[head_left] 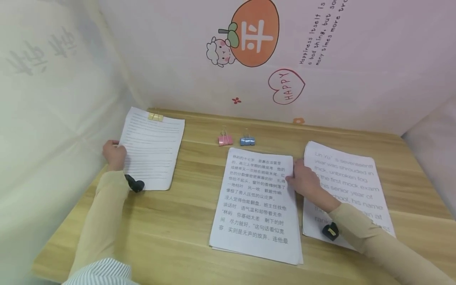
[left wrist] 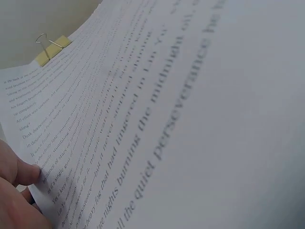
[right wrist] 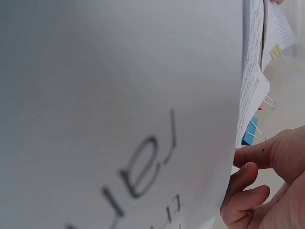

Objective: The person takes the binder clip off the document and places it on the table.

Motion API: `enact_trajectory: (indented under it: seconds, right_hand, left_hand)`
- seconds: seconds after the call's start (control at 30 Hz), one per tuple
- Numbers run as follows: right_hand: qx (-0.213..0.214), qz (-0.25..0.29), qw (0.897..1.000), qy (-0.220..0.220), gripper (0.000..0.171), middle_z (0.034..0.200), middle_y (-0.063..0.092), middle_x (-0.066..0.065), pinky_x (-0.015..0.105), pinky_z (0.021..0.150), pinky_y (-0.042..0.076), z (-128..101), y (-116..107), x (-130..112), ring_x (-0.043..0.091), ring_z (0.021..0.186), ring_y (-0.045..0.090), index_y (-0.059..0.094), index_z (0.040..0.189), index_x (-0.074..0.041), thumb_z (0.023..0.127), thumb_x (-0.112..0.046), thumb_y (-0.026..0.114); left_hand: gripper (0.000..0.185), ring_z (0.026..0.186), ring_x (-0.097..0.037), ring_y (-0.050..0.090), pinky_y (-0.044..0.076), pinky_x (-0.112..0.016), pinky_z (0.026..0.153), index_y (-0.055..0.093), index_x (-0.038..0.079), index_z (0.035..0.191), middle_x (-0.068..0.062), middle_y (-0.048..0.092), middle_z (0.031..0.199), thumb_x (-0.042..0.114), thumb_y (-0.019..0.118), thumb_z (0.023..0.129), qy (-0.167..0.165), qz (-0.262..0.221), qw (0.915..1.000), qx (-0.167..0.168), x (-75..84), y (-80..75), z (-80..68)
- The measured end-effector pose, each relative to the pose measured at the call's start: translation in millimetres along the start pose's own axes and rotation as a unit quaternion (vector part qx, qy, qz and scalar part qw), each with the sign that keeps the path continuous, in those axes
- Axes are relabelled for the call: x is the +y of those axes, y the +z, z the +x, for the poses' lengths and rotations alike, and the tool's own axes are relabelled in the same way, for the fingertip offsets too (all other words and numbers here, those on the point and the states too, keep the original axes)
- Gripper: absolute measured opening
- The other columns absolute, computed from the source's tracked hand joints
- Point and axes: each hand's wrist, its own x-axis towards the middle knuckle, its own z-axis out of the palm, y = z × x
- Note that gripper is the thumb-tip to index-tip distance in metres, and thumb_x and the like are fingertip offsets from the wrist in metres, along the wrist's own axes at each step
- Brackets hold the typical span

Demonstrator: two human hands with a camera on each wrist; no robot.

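Note:
At the left, my left hand (head_left: pixel 115 155) holds the left edge of a printed paper stack (head_left: pixel 153 150), thumb (left wrist: pixel 26 172) over the sheets. A yellow binder clip (head_left: pixel 155 117) is fixed to this stack's top edge. My right hand (head_left: pixel 309 182) pinches the right edge of the middle paper stack (head_left: pixel 254 206), printed with Chinese text; its fingertips are partly hidden. Under my right wrist lies a third stack (head_left: pixel 343 174) with large English print. In the right wrist view, this stack's sheet (right wrist: pixel 119 95) fills the foreground beside the curled fingers (right wrist: pixel 245 200).
A pink binder clip (head_left: pixel 225 139) and a blue binder clip (head_left: pixel 247 141) stand behind the middle stack on the wooden table (head_left: pixel 171 229). A printed cloth wall (head_left: pixel 199 91) rises along the table's back edge, with pale cloth (head_left: pixel 71 99) on the left side.

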Motion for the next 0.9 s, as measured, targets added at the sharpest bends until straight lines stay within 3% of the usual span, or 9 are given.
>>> enact_trajectory:
  seconds: [0.27,0.4,0.57,0.9]
  right_hand:
    - [0.012,0.013,0.999,-0.033,0.064,0.086,0.059,0.02,0.028,0.049,0.04,0.3,-2.1,-1.8,0.023,0.065,0.055,0.025,0.14,0.012,0.091,-0.016,0.056]
    - [0.016,0.022,0.998,-0.048,0.061,0.083,0.06,0.019,0.027,0.048,0.04,1.2,0.1,-4.9,0.021,0.062,0.055,0.029,0.137,0.012,0.091,-0.016,0.057]
    - [0.014,0.034,0.997,-0.066,0.057,0.092,0.064,0.023,0.026,0.053,0.044,2.7,3.2,-6.9,0.023,0.069,0.06,0.032,0.135,0.011,0.09,-0.014,0.058]
    - [0.002,0.034,0.995,-0.092,0.055,0.098,0.065,0.024,0.027,0.06,0.047,-0.4,5.5,-18.5,0.024,0.077,0.063,0.034,0.135,0.01,0.09,-0.013,0.058]
  left_hand:
    - [0.035,0.062,-0.004,0.043,0.036,-0.018,0.058,0.054,0.0,0.119,0.0,0.052,0.082,0.005,0.043,0.087,-0.007,-0.023,0.9995,-0.022,-9.9,-7.1,-18.0]
    - [0.032,0.064,-0.004,0.043,0.038,-0.017,0.058,0.053,0.001,0.117,0.0,0.052,0.085,0.005,0.043,0.087,-0.021,-0.033,0.9985,-0.04,-9.6,-11.4,-30.3]
    - [0.025,0.063,-0.004,0.046,0.041,-0.018,0.057,0.053,0.004,0.113,0.001,0.053,0.085,0.007,0.045,0.089,-0.035,-0.038,0.997,-0.059,-8.9,-15.1,-44.6]
    - [0.017,0.06,-0.003,0.05,0.044,-0.019,0.056,0.053,0.005,0.108,0.004,0.055,0.078,0.006,0.047,0.092,-0.016,-0.052,0.9944,-0.09,-11.5,-19.1,-70.0]
